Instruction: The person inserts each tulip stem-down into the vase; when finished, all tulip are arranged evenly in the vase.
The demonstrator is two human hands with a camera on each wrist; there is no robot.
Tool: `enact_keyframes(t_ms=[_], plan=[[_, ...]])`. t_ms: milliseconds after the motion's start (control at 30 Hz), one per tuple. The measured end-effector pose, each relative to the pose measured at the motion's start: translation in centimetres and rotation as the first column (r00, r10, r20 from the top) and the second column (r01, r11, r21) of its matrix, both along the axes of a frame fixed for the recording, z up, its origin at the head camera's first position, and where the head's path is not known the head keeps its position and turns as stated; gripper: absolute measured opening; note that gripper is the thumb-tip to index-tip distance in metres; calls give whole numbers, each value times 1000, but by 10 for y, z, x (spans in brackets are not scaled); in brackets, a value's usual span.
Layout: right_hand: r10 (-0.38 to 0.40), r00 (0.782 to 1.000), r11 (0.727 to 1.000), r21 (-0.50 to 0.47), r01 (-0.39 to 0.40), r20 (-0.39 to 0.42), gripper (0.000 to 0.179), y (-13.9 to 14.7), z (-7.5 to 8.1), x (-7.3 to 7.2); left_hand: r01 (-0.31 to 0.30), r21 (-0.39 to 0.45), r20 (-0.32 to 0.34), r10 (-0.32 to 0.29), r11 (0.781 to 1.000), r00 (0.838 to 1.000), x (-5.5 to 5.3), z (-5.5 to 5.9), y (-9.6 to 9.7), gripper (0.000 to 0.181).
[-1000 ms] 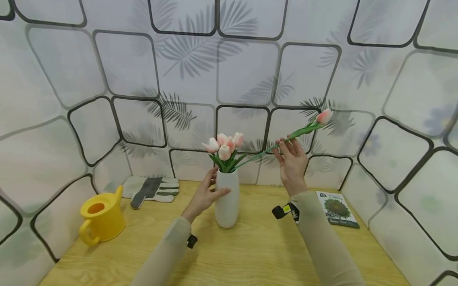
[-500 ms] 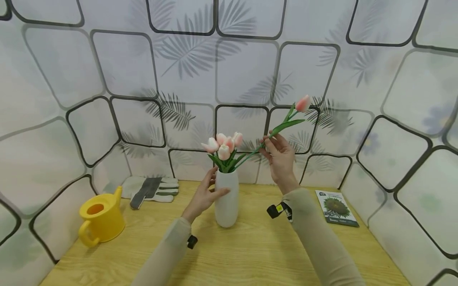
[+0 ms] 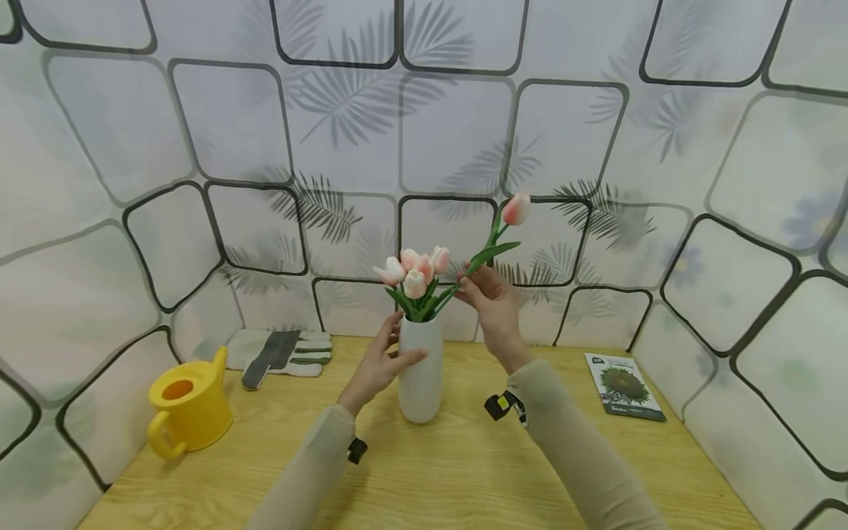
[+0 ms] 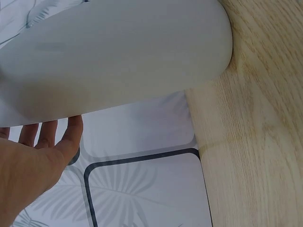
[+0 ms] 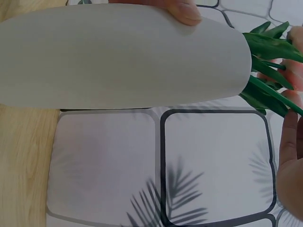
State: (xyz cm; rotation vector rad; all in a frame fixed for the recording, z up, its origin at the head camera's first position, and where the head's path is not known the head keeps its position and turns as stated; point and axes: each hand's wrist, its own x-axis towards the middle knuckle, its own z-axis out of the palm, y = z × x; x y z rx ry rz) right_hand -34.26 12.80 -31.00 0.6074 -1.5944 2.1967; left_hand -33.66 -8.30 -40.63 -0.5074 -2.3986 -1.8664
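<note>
A white vase [image 3: 421, 375] stands upright on the wooden table, with several pink-and-white tulips [image 3: 415, 283] in its mouth. My left hand [image 3: 379, 362] holds the vase from its left side, thumb across the front and fingers behind. In the left wrist view the fingertips [image 4: 74, 124] touch the vase wall. To the right of the bouquet, my right hand [image 3: 495, 305] pinches the green stem of a single pink tulip [image 3: 515, 210], which leans up to the right. The right wrist view shows its stem [image 5: 279, 96] running into the vase mouth; the lower end is hidden inside.
A yellow watering can [image 3: 192, 405] stands on the left of the table [image 3: 424, 478]. Behind it lies a pair of grey-and-white gloves [image 3: 285, 352]. On the right lies a packet [image 3: 624, 386] with a flower picture. Patterned walls [image 3: 457, 132] enclose the back and sides.
My right hand has moved left and down toward the vase with the tulip, whose stem has slid further into the mouth and stands steeper. The left hand stays on the vase.
</note>
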Motion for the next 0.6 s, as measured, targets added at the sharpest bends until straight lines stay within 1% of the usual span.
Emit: enact_keyframes(t_ms=[167,333,400,500,600], plan=[[8,1000,999,36,-9,18,23,-5,-11,-1,-2,-1,4,2,1000,1000,1,0,0,86],[4,1000,995,97,-3,-12,20,-10,-19,-4,1,2,1,-1,1000,1000,-1,0,0,87],[5,1000,993,114,-4,-8,22,-13,-22,-5,1,6,-3,0,1000,1000,-1,1,0,87],[-4,1000,988,157,0,25,27,-17,-27,-5,-1,10,-7,1,1000,1000,-1,1,0,86],[-30,997,976,215,16,65,30,-20,-31,-4,4,13,-10,-4,1000,1000,0,0,1,85]])
